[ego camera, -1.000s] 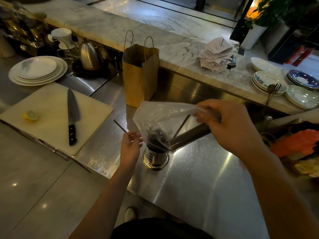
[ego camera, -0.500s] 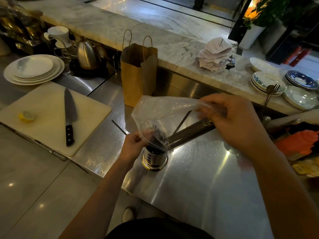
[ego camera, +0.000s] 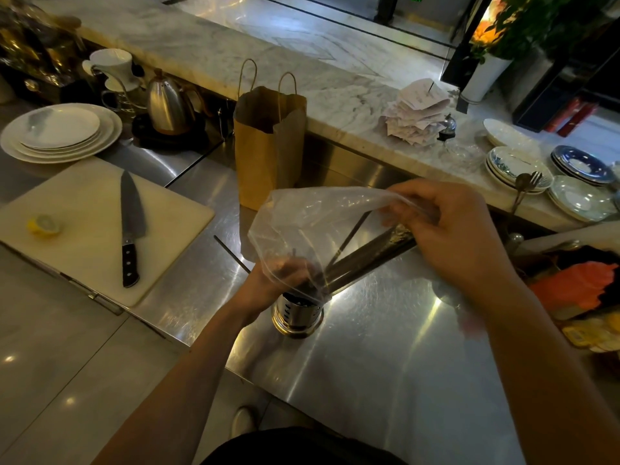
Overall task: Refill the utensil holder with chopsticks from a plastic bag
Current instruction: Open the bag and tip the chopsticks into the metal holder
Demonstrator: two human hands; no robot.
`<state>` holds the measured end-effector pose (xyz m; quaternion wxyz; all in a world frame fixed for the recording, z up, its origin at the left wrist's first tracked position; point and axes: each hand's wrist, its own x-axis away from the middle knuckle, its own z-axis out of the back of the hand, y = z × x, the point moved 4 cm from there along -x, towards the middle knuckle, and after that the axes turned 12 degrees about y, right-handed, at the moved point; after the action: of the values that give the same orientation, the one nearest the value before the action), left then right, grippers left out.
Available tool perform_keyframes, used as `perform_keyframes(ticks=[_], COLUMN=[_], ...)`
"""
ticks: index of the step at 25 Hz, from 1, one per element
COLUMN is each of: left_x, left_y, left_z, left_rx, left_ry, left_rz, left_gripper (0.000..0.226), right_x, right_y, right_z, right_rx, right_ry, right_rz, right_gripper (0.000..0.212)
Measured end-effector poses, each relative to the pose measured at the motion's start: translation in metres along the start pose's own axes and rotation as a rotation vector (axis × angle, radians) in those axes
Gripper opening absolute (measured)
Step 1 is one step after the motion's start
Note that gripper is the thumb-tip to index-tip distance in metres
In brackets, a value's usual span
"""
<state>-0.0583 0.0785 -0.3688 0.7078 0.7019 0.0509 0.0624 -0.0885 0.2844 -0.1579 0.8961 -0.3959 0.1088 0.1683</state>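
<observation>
Two hands work one clear plastic bag [ego camera: 312,223] over the steel counter [ego camera: 385,364]. The right hand [ego camera: 449,236] is up at the bag's high end, fingers & thumb curled, pinching the plastic w/ the top ends of the chopsticks [ego camera: 365,256] inside it. The dark bundle slants down to the left inside the bag, lower tips aimed into the utensil holder [ego camera: 297,315], a round perforated metal cup standing upright near the counter's front edge. One thinner stick sits apart from the bundle inside the bag, at a steeper angle. The left hand [ego camera: 268,283] is at the bag's low end, just above the holder's rim, partly seen thru the plastic; its fingers are curled, gripping the bag there. Dark stick tips show inside the holder. One loose chopstick [ego camera: 231,253] lies flat on the counter just left of the left hand. Behind the plastic bag stands a brown paper bag [ego camera: 265,152] w/ handles, upright. On the left is a white cutting board [ego camera: 84,236] w/ a knife [ego camera: 131,226] lying on it & a half lemon [ego camera: 43,224] near its left edge. A stack of white plates [ego camera: 60,132] & a metal kettle [ego camera: 167,105] sit farther back left. A pile of paper slips [ego camera: 416,112] rests on the marble ledge [ego camera: 335,92], back right.
</observation>
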Motion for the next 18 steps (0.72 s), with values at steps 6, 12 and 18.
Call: perform_keyframes(ticks=[6,12,18], left_x=[-0.010,-0.004,-0.013], left_y=[0.011,0.026,0.023], left_z=[-0.005,-0.009,-0.007], left_rx=[-0.160,-0.157,-0.203], left_ry=[-0.083,-0.218,-0.141], left_rz=[-0.108,-0.117,-0.283], left_gripper=[0.021,0.022,0.020], right_x=[-0.005,-0.009,-0.013], right_y=[0.000,-0.001,-0.005], right_z=[-0.009,-0.006,-0.006], right_rx=[0.032,0.021,0.055], right_ry=[0.017,0.059,0.071], right_rz=[0.027,0.022,0.062], right_gripper=[0.023,0.021,0.019])
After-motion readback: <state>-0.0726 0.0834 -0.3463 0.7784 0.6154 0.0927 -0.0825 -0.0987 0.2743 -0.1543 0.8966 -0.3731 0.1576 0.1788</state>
